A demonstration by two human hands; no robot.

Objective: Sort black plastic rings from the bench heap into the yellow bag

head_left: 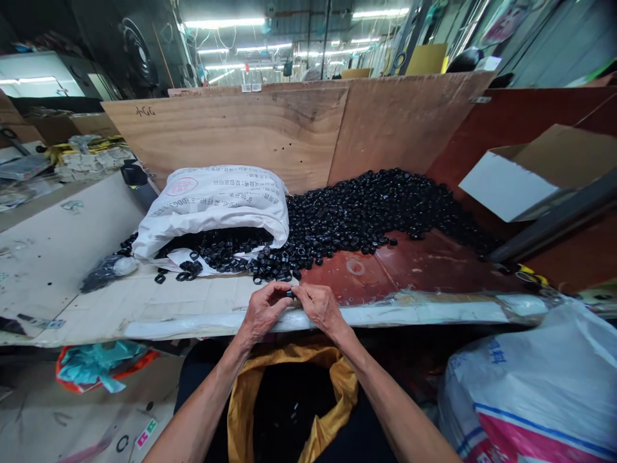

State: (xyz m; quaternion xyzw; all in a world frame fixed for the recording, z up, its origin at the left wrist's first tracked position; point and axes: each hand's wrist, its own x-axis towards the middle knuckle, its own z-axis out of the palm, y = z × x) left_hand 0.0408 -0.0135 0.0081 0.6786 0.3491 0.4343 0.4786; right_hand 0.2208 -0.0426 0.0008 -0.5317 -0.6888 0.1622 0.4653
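Both hands meet in front of me, just over the bench's front edge. My left hand (264, 310) is closed in a pinch around a small black ring (290, 294). Thumb and fingertips of my right hand (319, 307) press together at the same ring's right side, hiding part of it. Behind the hands lies a big heap of black rings (357, 209). More of them spill from the mouth of a white woven sack (212, 196) lying on its side. Below my wrists an open yellow sack (244, 402) stands between my legs, its inside dark with a few light specks.
Wooden boards (231, 132) wall the back of the bench. An open cardboard box (518, 183) leans at the right, near a dark metal bar (554, 222). A full white sack (525, 373) stands lower right. A red-rimmed basket (72, 386) with turquoise plastic sits lower left.
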